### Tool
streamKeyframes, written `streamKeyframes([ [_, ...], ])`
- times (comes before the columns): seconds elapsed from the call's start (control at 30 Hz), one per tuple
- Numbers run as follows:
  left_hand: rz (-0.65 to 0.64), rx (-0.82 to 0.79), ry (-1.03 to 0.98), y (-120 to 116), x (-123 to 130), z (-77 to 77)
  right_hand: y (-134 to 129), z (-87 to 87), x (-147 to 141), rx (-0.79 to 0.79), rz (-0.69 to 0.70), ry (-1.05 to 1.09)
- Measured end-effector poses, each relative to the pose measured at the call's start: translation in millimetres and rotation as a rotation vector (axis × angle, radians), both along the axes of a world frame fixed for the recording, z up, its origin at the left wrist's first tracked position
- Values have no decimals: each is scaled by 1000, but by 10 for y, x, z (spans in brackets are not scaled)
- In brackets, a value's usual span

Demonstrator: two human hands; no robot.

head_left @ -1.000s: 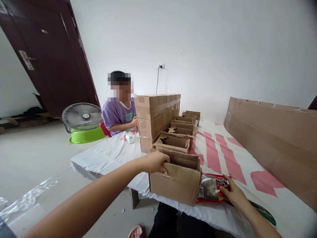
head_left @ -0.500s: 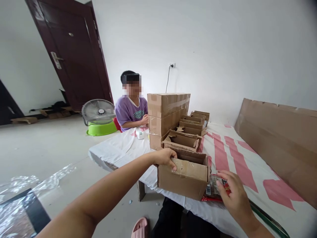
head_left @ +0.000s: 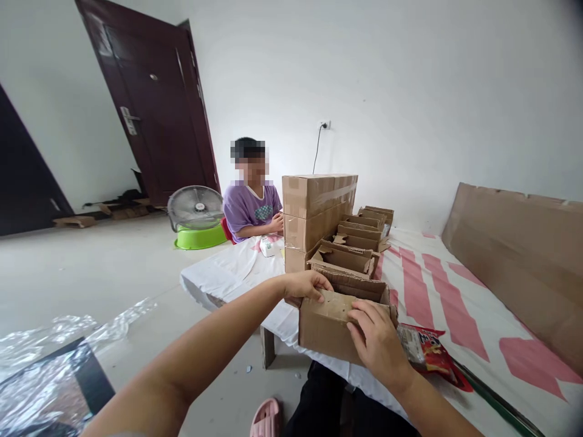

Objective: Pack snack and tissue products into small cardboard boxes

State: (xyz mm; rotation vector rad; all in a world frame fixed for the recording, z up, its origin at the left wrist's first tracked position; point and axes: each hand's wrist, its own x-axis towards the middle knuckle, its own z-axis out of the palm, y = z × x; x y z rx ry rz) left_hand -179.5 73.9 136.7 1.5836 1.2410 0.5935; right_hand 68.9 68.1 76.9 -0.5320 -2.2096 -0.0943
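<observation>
An open cardboard box point(head_left: 330, 331) stands at the near edge of the cloth-covered table point(head_left: 237, 267). My left hand point(head_left: 310, 286) grips its left part, with fingers over the rim and the thumb on the front flap. On the right part of the same flap rests my right hand point(head_left: 376, 337), its fingers bent and slightly apart, holding nothing that shows. A red snack packet point(head_left: 426, 349) lies just right of the box. Behind it, more open boxes point(head_left: 344, 258) form a row, beside a stack of taped boxes point(head_left: 296, 197).
Across the table sits a person in a purple shirt point(head_left: 250, 209). A large cardboard sheet point(head_left: 514, 255) leans at the right. On the floor are a fan point(head_left: 195, 209) on a green base and clear plastic wrap point(head_left: 54, 364). A green strip point(head_left: 496, 397) lies at the table's near right.
My right hand has moved left from the snack packet onto the front flap of the box, leaving the packet in fuller view. The whole view has shifted slightly.
</observation>
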Motion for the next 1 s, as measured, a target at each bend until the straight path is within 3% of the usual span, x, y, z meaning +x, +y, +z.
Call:
streamKeyframes([
  [0.2, 36, 37, -32, -10, 1, -73, 96, 251, -208, -46, -76, -85],
  [0.33, 32, 75, -19, -38, -7, -94, 139, 352, -376, 39, -190, -260],
  [0.63, 55, 142, 67, -84, 3, -87, 186, 397, -450, 199, -203, -440],
  [1.0, 77, 170, 147, -162, 17, -38, 193, 413, -449, 187, -232, -455],
])
